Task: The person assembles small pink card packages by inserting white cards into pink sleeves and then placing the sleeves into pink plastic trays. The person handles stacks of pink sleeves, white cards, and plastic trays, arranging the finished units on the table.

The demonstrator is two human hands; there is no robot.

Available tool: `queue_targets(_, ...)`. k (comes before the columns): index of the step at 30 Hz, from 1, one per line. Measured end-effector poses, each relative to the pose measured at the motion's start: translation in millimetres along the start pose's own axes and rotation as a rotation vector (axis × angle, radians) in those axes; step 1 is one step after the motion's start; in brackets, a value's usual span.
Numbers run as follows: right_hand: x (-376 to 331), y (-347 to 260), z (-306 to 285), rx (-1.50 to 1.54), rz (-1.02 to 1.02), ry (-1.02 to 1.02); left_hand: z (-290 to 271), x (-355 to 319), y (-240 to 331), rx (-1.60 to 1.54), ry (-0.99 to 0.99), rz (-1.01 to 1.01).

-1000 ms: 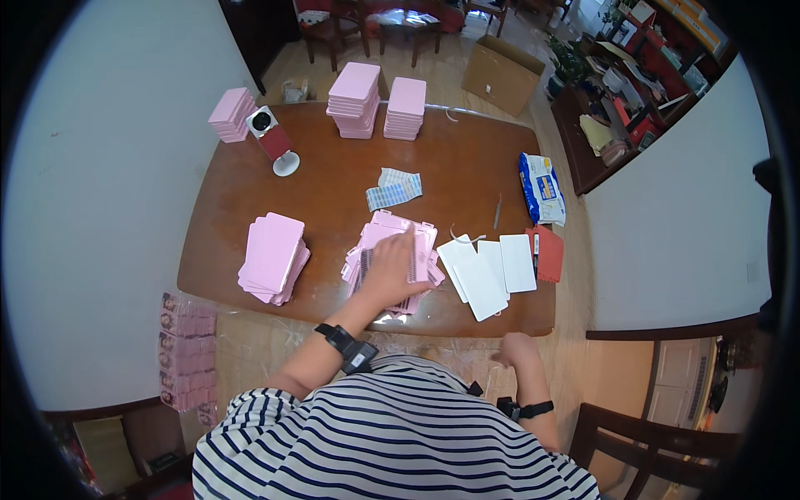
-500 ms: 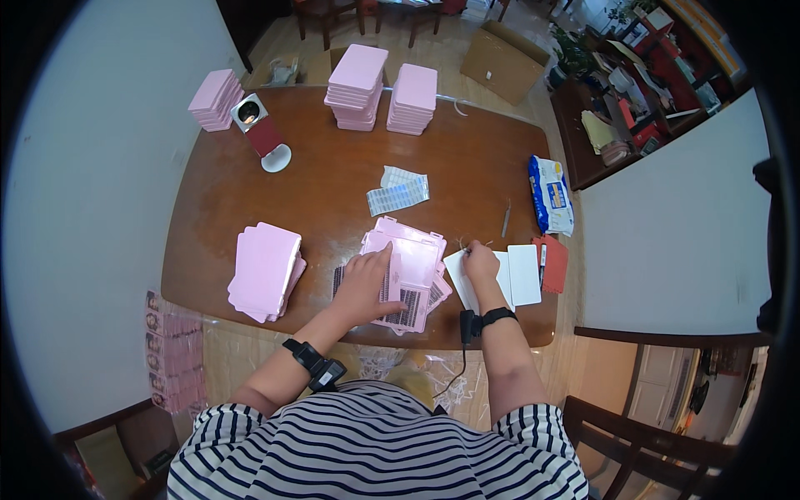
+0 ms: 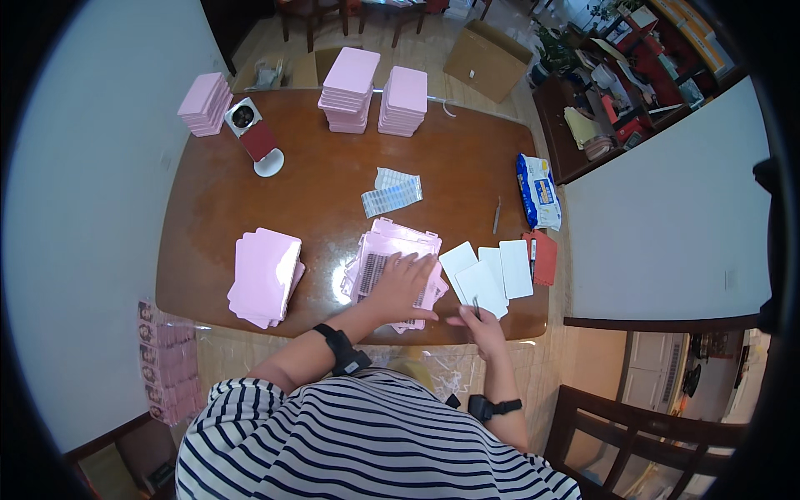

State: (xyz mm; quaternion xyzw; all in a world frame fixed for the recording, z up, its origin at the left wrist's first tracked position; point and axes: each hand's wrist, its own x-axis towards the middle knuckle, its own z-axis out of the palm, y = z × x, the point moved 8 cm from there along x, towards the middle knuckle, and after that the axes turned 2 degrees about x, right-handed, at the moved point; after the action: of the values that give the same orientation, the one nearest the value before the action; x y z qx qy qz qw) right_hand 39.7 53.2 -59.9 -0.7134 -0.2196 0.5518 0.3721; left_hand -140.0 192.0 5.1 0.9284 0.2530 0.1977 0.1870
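Left hand [image 3: 400,287] is pressing flat, fingers spread, on the pink tray pile [image 3: 392,262]; right hand [image 3: 477,321] has pulled back from the white cards [image 3: 487,273], now pinching thin tweezers [image 3: 476,308].

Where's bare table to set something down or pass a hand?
Bare: the middle of the table, between the far pink stacks and label sheets; also right of them, up to the wipes pack. Crowded: near edge, pink trays, white cards, both hands.

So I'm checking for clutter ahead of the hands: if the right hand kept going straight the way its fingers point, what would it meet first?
Probably the white cards fanned just beyond the right hand, which seems to pinch a thin tool; height above the table is unclear.
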Motion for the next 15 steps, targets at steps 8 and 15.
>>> queue_targets(8, 27, -39, 34, -0.176, -0.283, 0.131, -4, -6, -12, 0.039, 0.098, -0.034)
queue_targets(15, -37, -62, -38, -0.784, -0.326, 0.593, 45, -59, -187, -0.130, 0.193, -0.913)
